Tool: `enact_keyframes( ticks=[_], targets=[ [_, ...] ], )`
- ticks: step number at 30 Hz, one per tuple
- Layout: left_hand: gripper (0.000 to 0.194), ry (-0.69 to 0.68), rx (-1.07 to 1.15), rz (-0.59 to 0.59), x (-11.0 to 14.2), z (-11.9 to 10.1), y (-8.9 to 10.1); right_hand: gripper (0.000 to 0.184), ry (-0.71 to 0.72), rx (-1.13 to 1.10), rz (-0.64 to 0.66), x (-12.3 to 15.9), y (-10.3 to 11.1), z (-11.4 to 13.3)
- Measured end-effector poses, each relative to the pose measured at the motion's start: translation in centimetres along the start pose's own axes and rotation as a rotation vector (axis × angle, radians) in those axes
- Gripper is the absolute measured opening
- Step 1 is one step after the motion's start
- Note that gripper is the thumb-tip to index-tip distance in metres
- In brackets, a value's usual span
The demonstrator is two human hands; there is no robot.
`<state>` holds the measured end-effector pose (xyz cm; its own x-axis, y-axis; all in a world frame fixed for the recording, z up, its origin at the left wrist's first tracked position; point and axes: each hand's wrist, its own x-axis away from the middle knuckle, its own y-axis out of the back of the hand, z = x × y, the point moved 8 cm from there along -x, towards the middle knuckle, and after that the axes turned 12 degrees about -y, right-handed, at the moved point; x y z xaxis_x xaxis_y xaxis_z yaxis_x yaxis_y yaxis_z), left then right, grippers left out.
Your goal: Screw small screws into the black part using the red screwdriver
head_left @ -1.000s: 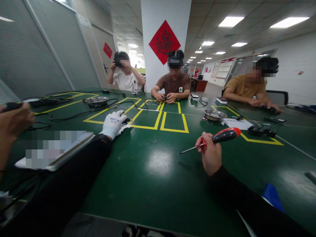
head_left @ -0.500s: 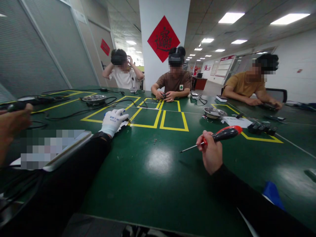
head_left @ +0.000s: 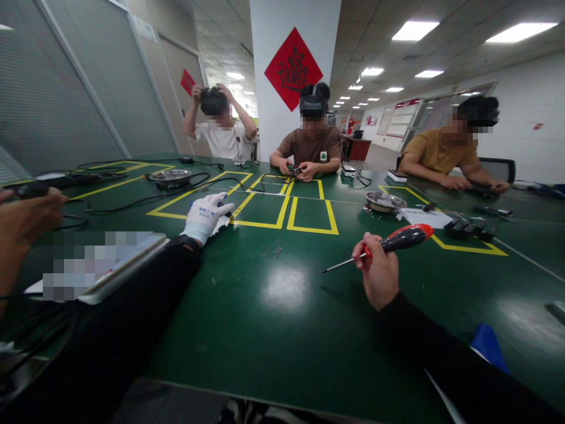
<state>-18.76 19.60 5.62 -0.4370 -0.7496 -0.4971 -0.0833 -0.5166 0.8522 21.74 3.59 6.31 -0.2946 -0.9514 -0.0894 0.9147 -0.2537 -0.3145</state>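
Observation:
My left hand [head_left: 203, 218], in a white glove with blue print, rests at the table's left middle. Its fingers bend down over something small and dark, largely hidden beneath them, beside a crumpled white scrap [head_left: 222, 224]. My bare right hand [head_left: 380, 274] grips a screwdriver [head_left: 404, 238] with a black and red handle. The screwdriver's thin shaft points left and slightly down, its tip above the green table [head_left: 282, 330]. Several tiny metal pieces, apparently screws [head_left: 279, 252], lie between my two hands.
Yellow tape rectangles [head_left: 312, 231] mark the table. Metal bowls [head_left: 385, 201] [head_left: 170, 178] stand right and left, with black cables [head_left: 128, 206] at left. Black parts [head_left: 470, 228] lie at right. A tablet-like object [head_left: 123, 268] is by my left forearm. Several people sit around; another person's hand [head_left: 37, 209] enters left.
My hands stay nearly in place, the screwdriver still held. The person at the back left has raised their hands higher on the headset. The hand at the left edge has moved slightly inward.

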Motion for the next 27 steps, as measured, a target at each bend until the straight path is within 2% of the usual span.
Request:
enact_keyframes(
  ticks=[7,15,20,23,27],
  targets=[
    [0.038,0.039,0.022,-0.049,0.1,0.6,0.1,0.026,0.002,-0.003,0.003,-0.1,-0.1,0.0],
    [0.036,0.061,-0.103,0.033,-0.1,0.7,-0.8,0.027,0.009,-0.005,0.003,-0.4,0.2,-0.4],
    [0.035,0.125,-0.027,0.074,0.3,1.6,-1.8,0.027,0.01,-0.014,-0.002,-0.4,0.2,-0.3],
    [0.035,0.237,0.161,-0.039,0.6,2.3,-1.7,0.027,-0.005,-0.018,-0.006,-0.3,0.2,-0.2],
    [0.029,0.517,0.764,-0.391,1.4,3.6,-1.5,0.027,-0.017,-0.02,-0.008,-0.2,0.2,-0.1]
  ],
)
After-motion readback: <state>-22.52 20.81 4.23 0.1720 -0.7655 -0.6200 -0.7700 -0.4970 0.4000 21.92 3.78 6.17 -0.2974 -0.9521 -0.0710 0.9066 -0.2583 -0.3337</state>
